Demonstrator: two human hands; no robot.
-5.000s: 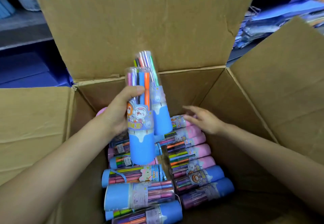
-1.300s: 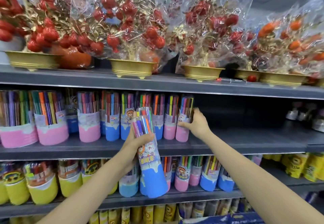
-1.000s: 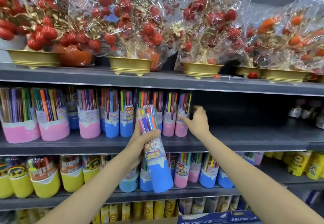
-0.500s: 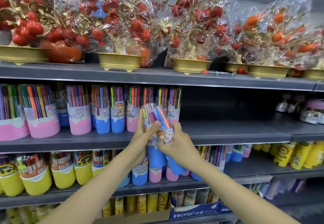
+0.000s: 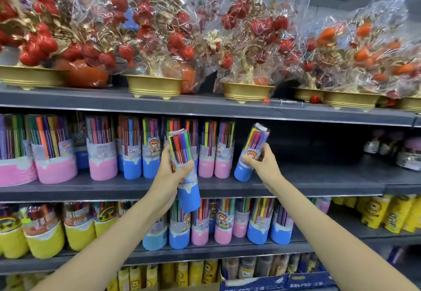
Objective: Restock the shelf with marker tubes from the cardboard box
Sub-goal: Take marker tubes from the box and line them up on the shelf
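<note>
The left hand [image 5: 171, 177] grips a blue-based marker tube [image 5: 184, 172] round its middle, in front of the shelf edge; the tube's long axis is nearly upright, blue base down, clear cap leaning slightly left. The right hand [image 5: 262, 162] pinches a second blue-based tube [image 5: 251, 151] at its middle, tilted with cap up and right, its base at the middle shelf [image 5: 319, 182], just right of the standing row of pink and blue tubes [image 5: 206, 149]. Wrapped fruit ornaments [image 5: 159, 28] fill the shelf above.
</note>
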